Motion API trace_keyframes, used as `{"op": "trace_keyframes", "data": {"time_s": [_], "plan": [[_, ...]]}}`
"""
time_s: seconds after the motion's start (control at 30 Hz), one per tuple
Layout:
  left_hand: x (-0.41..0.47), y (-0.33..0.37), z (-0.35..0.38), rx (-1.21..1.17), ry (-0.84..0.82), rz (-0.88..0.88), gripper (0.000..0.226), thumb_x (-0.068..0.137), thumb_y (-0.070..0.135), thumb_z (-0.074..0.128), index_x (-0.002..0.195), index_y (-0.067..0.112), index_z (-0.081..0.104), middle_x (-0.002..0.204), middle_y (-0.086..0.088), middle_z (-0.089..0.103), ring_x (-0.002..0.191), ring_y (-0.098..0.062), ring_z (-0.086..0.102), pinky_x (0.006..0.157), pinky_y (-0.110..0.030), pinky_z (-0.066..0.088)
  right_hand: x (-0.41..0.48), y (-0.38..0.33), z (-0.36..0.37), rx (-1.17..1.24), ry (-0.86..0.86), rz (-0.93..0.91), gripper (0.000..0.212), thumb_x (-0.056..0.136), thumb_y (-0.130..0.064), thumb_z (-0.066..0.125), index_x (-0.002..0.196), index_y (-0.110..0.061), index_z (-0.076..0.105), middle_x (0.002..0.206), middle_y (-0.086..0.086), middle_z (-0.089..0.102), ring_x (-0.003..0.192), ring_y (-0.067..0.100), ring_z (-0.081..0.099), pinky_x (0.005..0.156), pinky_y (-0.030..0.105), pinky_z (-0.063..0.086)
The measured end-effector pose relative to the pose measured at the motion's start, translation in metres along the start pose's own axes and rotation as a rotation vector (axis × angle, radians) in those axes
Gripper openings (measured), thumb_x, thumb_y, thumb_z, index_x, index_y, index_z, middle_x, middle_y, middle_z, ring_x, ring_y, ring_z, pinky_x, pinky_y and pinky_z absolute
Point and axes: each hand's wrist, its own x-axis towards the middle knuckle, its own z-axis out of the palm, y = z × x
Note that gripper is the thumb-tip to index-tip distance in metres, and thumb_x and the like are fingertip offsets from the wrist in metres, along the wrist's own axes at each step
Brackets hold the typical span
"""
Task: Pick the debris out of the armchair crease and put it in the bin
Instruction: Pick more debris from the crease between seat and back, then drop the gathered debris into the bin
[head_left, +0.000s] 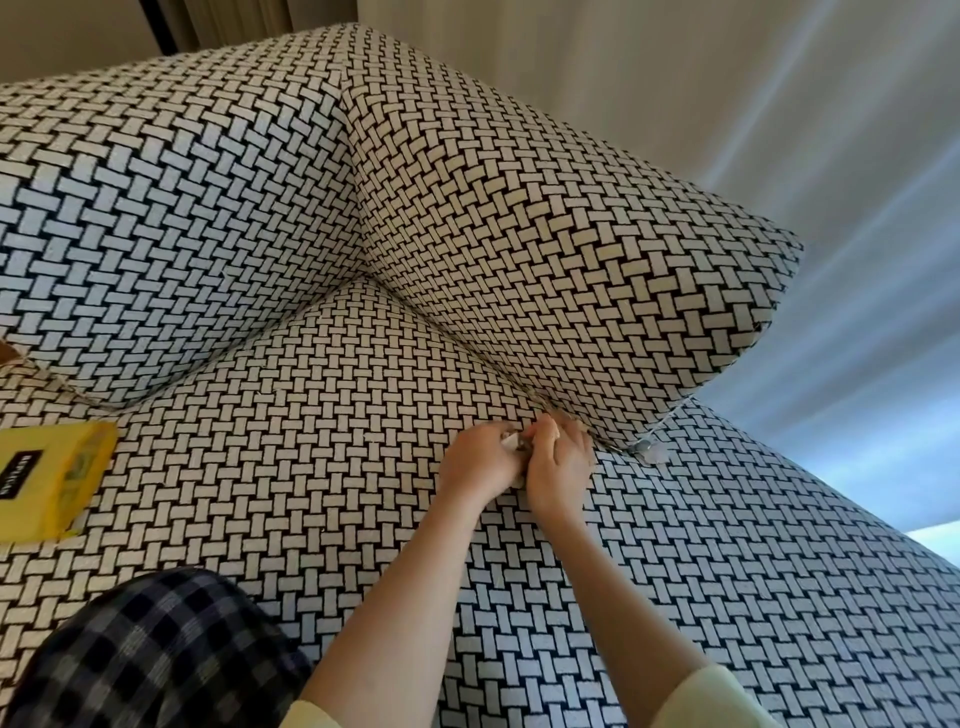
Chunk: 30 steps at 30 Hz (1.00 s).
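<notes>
Nearest you, your checked trouser leg (156, 649) rested on the seat cushion (337, 467), and both forearms reached out from it to the right side of the seat. Your hands were pressed together at the crease (467, 358) where the cushion meets the armrest (545, 234). The left hand (478, 460) had its fingers curled around a crumpled white scrap (511, 441). The right hand (558, 467) was touching it, with its fingertips bent down towards the crease, though I could not tell whether it had pinched anything. The next pick depended on where the rest of the debris lay. A small pale clump of debris (648, 451) sat just to the right of your right hand, at the front end of the same crease, with a thread (675, 413) running up from it along the armrest's edge. The crease ran diagonally from that clump, past your hands, to the far corner under the backrest (182, 208), so the clump lay along its line and not across it. The right hand was plainly the nearer one, and it seemed best for the left to keep what it held. Well away to the left, a yellow packet (52, 478) lay on the cushion. The bin was not in view, so I could not say which way you would have to carry things.
</notes>
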Motion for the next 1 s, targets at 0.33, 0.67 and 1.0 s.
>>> {"op": "trace_keyframes", "data": {"time_s": [0.33,0.67,1.0], "plan": [[-0.002,-0.006,-0.006,-0.399,0.008,-0.071,0.012,0.086,0.023,0.054,0.076,0.016,0.058,0.066,0.004,0.054,0.063,-0.011,0.048,0.056,-0.023,0.037,-0.022,-0.014,0.024,0.276,0.055,0.202,0.031,0.099,-0.025,0.028,0.088,-0.013,0.054,0.085,0.005,0.06,0.083,0.023,0.055,0.069,0.031,0.041],[-0.016,-0.013,-0.018,-1.348,-0.033,-0.308,0.029,0.079,0.042,0.056,0.081,0.015,0.063,0.072,-0.002,0.062,0.07,-0.017,0.058,0.064,-0.028,0.045,-0.034,-0.062,0.035,0.748,-0.091,0.436,0.027,0.094,-0.033,0.041,0.084,-0.021,0.063,0.087,0.002,0.064,0.082,0.018,0.062,0.075,0.032,0.05],[-0.045,-0.05,-0.086,-1.736,0.173,-0.176,0.045,0.092,0.039,0.035,0.071,0.009,0.062,0.071,-0.009,0.064,0.066,-0.022,0.063,0.07,-0.026,0.048,-0.061,-0.12,0.072,1.173,-0.364,0.66,0.046,0.094,-0.044,0.035,0.089,-0.008,0.063,0.092,0.012,0.066,0.085,0.026,0.062,0.087,0.034,0.047]]}}
